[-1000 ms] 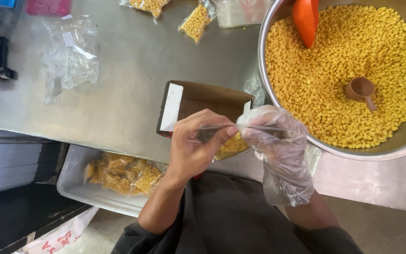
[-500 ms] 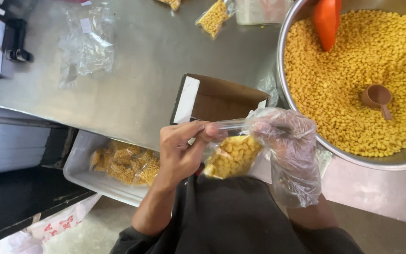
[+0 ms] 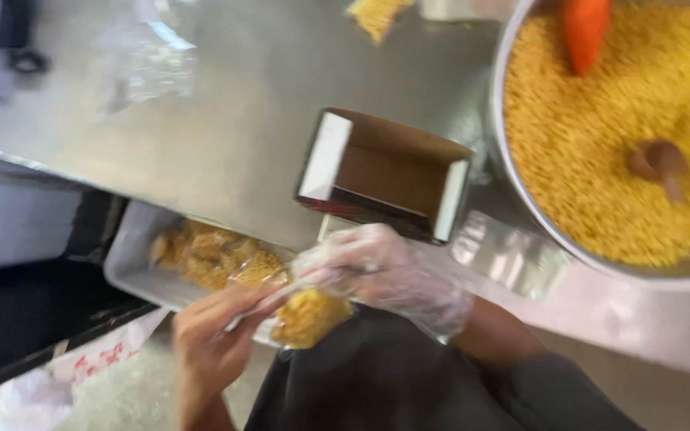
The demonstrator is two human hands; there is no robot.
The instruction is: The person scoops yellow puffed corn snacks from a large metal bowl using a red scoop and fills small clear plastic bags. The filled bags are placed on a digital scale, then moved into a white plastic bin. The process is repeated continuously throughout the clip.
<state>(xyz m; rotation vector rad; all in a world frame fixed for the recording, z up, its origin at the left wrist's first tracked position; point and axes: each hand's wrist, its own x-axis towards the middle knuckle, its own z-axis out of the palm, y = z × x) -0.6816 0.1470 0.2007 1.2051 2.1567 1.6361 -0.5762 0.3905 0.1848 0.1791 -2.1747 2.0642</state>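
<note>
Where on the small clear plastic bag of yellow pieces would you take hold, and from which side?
Probably the empty top edge of the small clear plastic bag, pinched from both sides. The yellow filling sags in its bottom, leaving flat film above, where the bare left hand and gloved right hand already pinch it.

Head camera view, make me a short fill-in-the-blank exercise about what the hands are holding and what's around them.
1. Both hands grip a small clear bag filled with ____ grains.
2. The right hand wears a clear plastic ____, while the left hand is bare.
3. An orange scoop stands in the big metal ____ of grains.
4. Beyond the hands, an open cardboard ____ sits on the steel table.

Missing words: yellow; glove; bowl; box
</note>
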